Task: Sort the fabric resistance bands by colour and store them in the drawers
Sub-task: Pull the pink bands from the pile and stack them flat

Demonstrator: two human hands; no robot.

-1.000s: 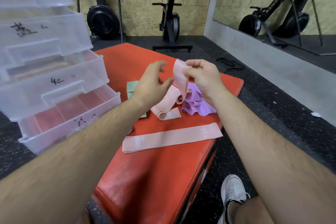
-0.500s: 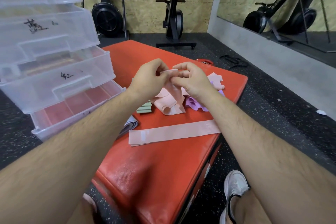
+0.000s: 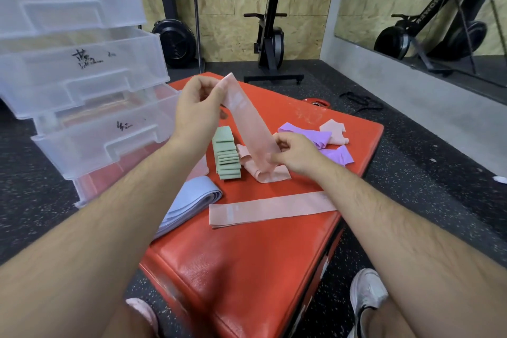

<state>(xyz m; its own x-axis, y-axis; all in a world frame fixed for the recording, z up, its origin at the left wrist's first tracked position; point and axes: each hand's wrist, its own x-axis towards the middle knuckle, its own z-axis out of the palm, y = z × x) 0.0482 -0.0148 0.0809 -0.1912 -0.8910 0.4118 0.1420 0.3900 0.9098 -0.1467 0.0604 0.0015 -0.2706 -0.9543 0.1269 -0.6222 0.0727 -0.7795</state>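
Four drawers (image 3: 82,68); four pink bands (image 3: 271,208) (one held up); two purple bands (image 3: 307,133); one green stack (image 3: 226,153); one blue bundle (image 3: 189,200) (layers uncountable).

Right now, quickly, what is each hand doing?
Left hand: closed, pinching the upper end of the raised pink band.
Right hand: closed, pinching the same band's lower end.

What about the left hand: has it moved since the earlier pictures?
Yes. The left hand has moved left, from above the green stack toward the drawers, pulling out the pink band.
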